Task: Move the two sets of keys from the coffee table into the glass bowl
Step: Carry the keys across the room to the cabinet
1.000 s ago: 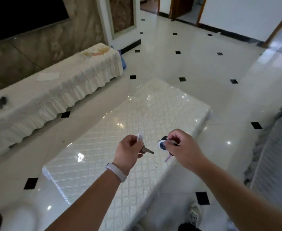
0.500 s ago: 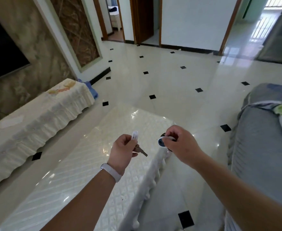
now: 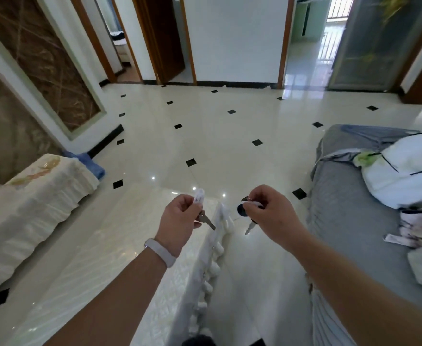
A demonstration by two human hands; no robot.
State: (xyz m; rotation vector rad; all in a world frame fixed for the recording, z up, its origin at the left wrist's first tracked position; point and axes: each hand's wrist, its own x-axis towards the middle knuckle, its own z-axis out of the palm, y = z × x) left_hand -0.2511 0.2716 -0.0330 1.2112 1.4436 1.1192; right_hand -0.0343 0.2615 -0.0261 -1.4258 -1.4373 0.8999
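Observation:
My left hand [image 3: 180,221] is closed on one set of keys [image 3: 206,219], with a white tag sticking up above the fingers and a metal key pointing out to the right. My right hand [image 3: 271,216] grips the second set of keys [image 3: 243,212], which has a dark round fob and a key dangling below it. Both hands hover above the far right corner of the coffee table [image 3: 120,245], which has a glossy white quilted cover. No glass bowl is in view.
A long bench with a frilled white cover [image 3: 30,203] runs along the left wall. A grey sofa [image 3: 349,221] with a white cushion [image 3: 404,176] and loose cloths stands on the right. Glossy tiled floor [image 3: 217,136] stretches ahead toward open doorways.
My view has turned right and lifted: the coffee table has slid to the lower left and the sofa and doorways have come into view. Both hands still hold their keys.

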